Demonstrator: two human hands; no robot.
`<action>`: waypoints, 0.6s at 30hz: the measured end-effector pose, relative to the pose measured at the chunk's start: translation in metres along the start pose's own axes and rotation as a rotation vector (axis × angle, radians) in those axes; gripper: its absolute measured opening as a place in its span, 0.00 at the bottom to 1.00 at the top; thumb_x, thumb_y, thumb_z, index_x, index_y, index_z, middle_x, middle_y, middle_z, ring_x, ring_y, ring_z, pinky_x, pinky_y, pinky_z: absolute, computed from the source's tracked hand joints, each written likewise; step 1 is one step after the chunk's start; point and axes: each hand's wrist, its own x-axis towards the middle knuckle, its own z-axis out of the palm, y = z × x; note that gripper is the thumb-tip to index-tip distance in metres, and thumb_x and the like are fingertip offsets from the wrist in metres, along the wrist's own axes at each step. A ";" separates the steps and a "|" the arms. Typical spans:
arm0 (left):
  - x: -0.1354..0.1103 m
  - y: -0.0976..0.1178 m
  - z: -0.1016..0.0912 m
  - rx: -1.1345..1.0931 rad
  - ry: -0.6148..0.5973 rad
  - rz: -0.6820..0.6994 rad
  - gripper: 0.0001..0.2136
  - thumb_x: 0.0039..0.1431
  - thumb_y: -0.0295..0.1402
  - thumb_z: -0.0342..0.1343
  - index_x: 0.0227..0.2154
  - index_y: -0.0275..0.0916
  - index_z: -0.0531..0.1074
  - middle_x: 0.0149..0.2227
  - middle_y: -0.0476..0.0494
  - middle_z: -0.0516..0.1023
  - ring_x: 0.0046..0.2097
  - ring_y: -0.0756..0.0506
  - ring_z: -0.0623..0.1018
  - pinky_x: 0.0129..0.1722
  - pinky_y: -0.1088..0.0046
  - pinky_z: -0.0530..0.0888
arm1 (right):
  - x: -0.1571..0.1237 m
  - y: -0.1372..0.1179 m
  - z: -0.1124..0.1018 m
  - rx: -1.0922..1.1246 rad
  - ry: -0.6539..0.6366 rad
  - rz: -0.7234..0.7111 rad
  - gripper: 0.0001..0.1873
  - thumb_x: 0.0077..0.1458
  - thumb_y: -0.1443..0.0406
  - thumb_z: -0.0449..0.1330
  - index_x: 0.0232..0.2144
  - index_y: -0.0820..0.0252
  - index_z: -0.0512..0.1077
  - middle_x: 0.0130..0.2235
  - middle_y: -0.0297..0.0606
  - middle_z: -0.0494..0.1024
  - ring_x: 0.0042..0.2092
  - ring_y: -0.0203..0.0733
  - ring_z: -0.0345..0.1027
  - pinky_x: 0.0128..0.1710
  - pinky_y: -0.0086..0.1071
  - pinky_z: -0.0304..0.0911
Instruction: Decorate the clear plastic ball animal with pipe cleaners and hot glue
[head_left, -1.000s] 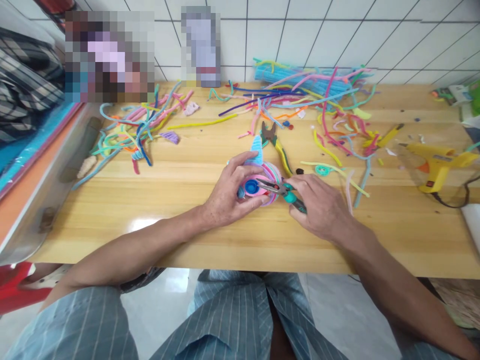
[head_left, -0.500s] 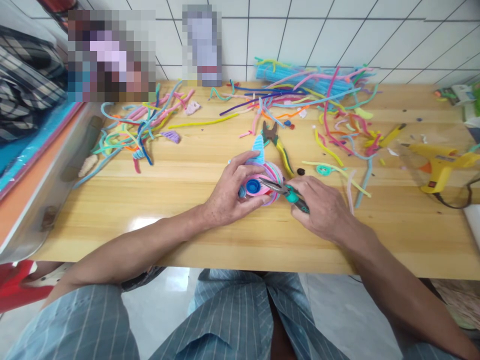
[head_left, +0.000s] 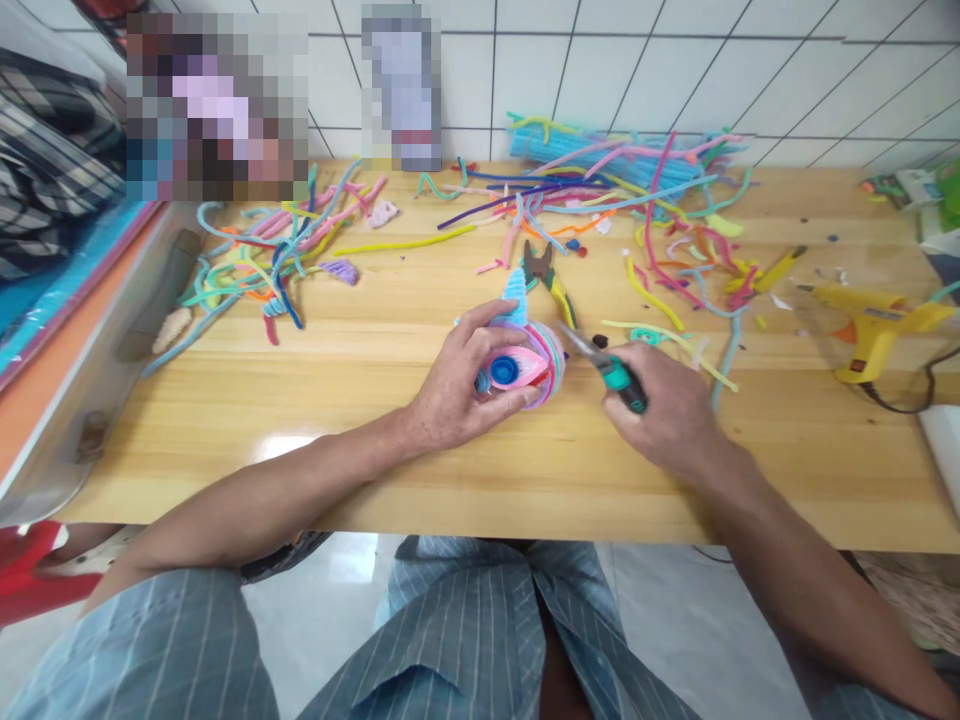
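Observation:
My left hand (head_left: 457,385) is wrapped round a small pipe-cleaner figure (head_left: 529,365) of pink, blue and purple coils, holding it on the wooden table (head_left: 360,440). A light-blue cone (head_left: 515,295) sticks up from its far side. My right hand (head_left: 667,415) grips teal-handled needle-nose pliers (head_left: 604,365), whose tips point at the figure's right side, just clear of it.
Yellow-handled pliers (head_left: 551,285) lie just behind the figure. Loose pipe cleaners (head_left: 645,215) of many colours are strewn across the far half of the table. A yellow glue gun (head_left: 874,325) with its cord rests at the right. A tiled wall stands behind.
My right hand has drawn the teal pliers back to the right, off the figure's front. My left hand keeps its hold on the figure.

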 end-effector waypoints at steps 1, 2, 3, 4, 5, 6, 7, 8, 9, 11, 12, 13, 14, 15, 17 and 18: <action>0.000 0.000 0.000 -0.004 -0.003 -0.004 0.26 0.76 0.52 0.68 0.67 0.46 0.70 0.73 0.27 0.75 0.77 0.30 0.75 0.72 0.44 0.77 | 0.001 -0.001 -0.002 0.055 0.012 0.084 0.11 0.60 0.65 0.64 0.45 0.49 0.79 0.40 0.41 0.86 0.43 0.56 0.82 0.45 0.46 0.76; 0.000 0.000 0.000 -0.007 -0.008 -0.009 0.26 0.76 0.51 0.68 0.67 0.47 0.70 0.72 0.28 0.75 0.77 0.30 0.74 0.72 0.44 0.76 | 0.003 -0.001 -0.004 0.125 0.027 0.175 0.09 0.60 0.64 0.65 0.44 0.49 0.79 0.38 0.39 0.86 0.41 0.54 0.81 0.44 0.45 0.75; 0.000 0.000 0.000 -0.010 -0.014 -0.014 0.26 0.76 0.52 0.68 0.67 0.47 0.70 0.72 0.28 0.75 0.77 0.30 0.74 0.72 0.43 0.76 | 0.006 -0.001 -0.005 0.219 0.046 0.270 0.07 0.60 0.62 0.65 0.43 0.49 0.79 0.38 0.38 0.86 0.39 0.52 0.80 0.43 0.45 0.74; 0.000 0.000 0.000 -0.009 -0.021 -0.023 0.26 0.76 0.52 0.67 0.67 0.47 0.70 0.72 0.28 0.76 0.77 0.29 0.74 0.72 0.43 0.76 | 0.009 0.000 -0.007 0.340 0.059 0.363 0.07 0.61 0.60 0.66 0.43 0.48 0.79 0.39 0.38 0.86 0.38 0.51 0.79 0.43 0.45 0.74; 0.000 0.000 0.000 -0.004 -0.028 -0.035 0.26 0.76 0.53 0.67 0.67 0.47 0.71 0.72 0.28 0.76 0.77 0.29 0.74 0.73 0.42 0.76 | 0.014 0.003 -0.008 0.471 0.066 0.451 0.09 0.61 0.57 0.66 0.44 0.48 0.79 0.41 0.38 0.87 0.39 0.52 0.80 0.43 0.46 0.75; -0.001 0.000 0.000 0.004 -0.032 -0.048 0.26 0.76 0.54 0.67 0.66 0.46 0.71 0.72 0.28 0.75 0.77 0.29 0.74 0.73 0.42 0.76 | 0.018 0.006 -0.010 0.590 0.067 0.525 0.13 0.59 0.56 0.67 0.46 0.48 0.79 0.43 0.39 0.88 0.41 0.52 0.80 0.45 0.47 0.76; -0.001 0.000 0.000 0.013 -0.034 -0.059 0.26 0.76 0.55 0.67 0.66 0.46 0.71 0.73 0.27 0.75 0.77 0.29 0.74 0.73 0.42 0.76 | 0.023 0.011 -0.013 0.672 0.056 0.578 0.16 0.57 0.54 0.67 0.47 0.49 0.79 0.45 0.40 0.88 0.43 0.53 0.81 0.47 0.48 0.77; -0.001 0.000 0.000 0.020 -0.033 -0.067 0.26 0.76 0.55 0.66 0.66 0.46 0.71 0.73 0.27 0.74 0.78 0.29 0.73 0.73 0.42 0.76 | 0.027 0.016 -0.017 0.691 0.029 0.614 0.19 0.55 0.54 0.68 0.48 0.51 0.79 0.46 0.41 0.88 0.45 0.54 0.81 0.50 0.50 0.76; -0.002 0.000 0.000 0.023 -0.029 -0.068 0.26 0.76 0.55 0.66 0.66 0.46 0.71 0.73 0.27 0.74 0.78 0.29 0.73 0.73 0.42 0.76 | 0.031 0.022 -0.023 0.639 -0.013 0.640 0.21 0.53 0.53 0.68 0.47 0.52 0.79 0.46 0.42 0.87 0.46 0.54 0.80 0.52 0.50 0.75; -0.002 0.000 0.001 0.012 -0.008 -0.052 0.26 0.76 0.53 0.67 0.66 0.46 0.71 0.73 0.28 0.73 0.78 0.30 0.73 0.73 0.43 0.76 | 0.033 0.033 -0.038 0.382 -0.103 0.667 0.20 0.54 0.50 0.66 0.44 0.53 0.78 0.45 0.43 0.85 0.47 0.54 0.77 0.54 0.51 0.71; -0.002 0.000 0.000 0.004 0.001 -0.040 0.25 0.76 0.51 0.67 0.67 0.46 0.71 0.73 0.28 0.73 0.78 0.30 0.73 0.73 0.43 0.76 | 0.032 0.039 -0.047 0.220 -0.137 0.672 0.19 0.56 0.49 0.65 0.43 0.53 0.77 0.45 0.44 0.84 0.47 0.54 0.76 0.54 0.50 0.69; -0.002 0.000 0.000 -0.003 0.006 -0.032 0.25 0.76 0.50 0.68 0.67 0.47 0.70 0.73 0.29 0.73 0.78 0.30 0.73 0.74 0.44 0.76 | 0.030 0.044 -0.056 0.058 -0.160 0.674 0.18 0.58 0.49 0.63 0.42 0.53 0.75 0.45 0.45 0.83 0.47 0.54 0.75 0.52 0.49 0.68; -0.002 0.000 -0.001 -0.003 0.006 -0.028 0.25 0.76 0.49 0.69 0.67 0.47 0.70 0.73 0.29 0.73 0.78 0.30 0.72 0.73 0.44 0.77 | 0.026 0.050 -0.064 -0.087 -0.176 0.674 0.17 0.61 0.48 0.62 0.41 0.52 0.73 0.46 0.46 0.83 0.47 0.55 0.74 0.50 0.48 0.67; -0.002 0.000 -0.001 0.003 0.001 -0.031 0.25 0.76 0.48 0.69 0.66 0.47 0.70 0.72 0.29 0.73 0.79 0.30 0.72 0.73 0.43 0.77 | 0.021 0.056 -0.071 -0.211 -0.190 0.675 0.16 0.63 0.48 0.61 0.40 0.52 0.72 0.46 0.48 0.82 0.47 0.55 0.73 0.49 0.47 0.66; -0.002 -0.001 -0.002 0.034 -0.013 -0.047 0.25 0.75 0.48 0.70 0.66 0.47 0.70 0.73 0.29 0.72 0.80 0.29 0.70 0.73 0.43 0.78 | 0.010 0.071 -0.081 -0.395 -0.212 0.703 0.16 0.66 0.47 0.60 0.38 0.51 0.69 0.46 0.50 0.82 0.46 0.56 0.72 0.47 0.46 0.65; -0.002 -0.002 -0.002 0.050 -0.015 -0.053 0.25 0.75 0.49 0.70 0.66 0.47 0.70 0.74 0.29 0.70 0.80 0.28 0.70 0.72 0.42 0.78 | 0.004 0.079 -0.083 -0.449 -0.222 0.730 0.16 0.68 0.48 0.60 0.38 0.51 0.69 0.46 0.52 0.82 0.46 0.56 0.72 0.47 0.46 0.65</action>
